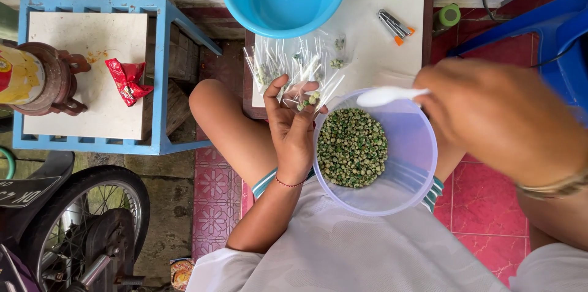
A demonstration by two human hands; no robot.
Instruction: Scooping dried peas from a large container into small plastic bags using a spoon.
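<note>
Two hands work apart: left (pixel 293 125) pinches a small plastic bag (pixel 304 93), right (pixel 499 117) grips a white spoon (pixel 389 95).

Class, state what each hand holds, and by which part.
Left hand: small clear plastic bag, gripped at its lower end. Right hand: white spoon, by its handle.

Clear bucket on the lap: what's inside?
The clear bucket holds green coated peas heaped against its left wall; the rest of the bottom is bare. What lies under the heap is covered.
</note>
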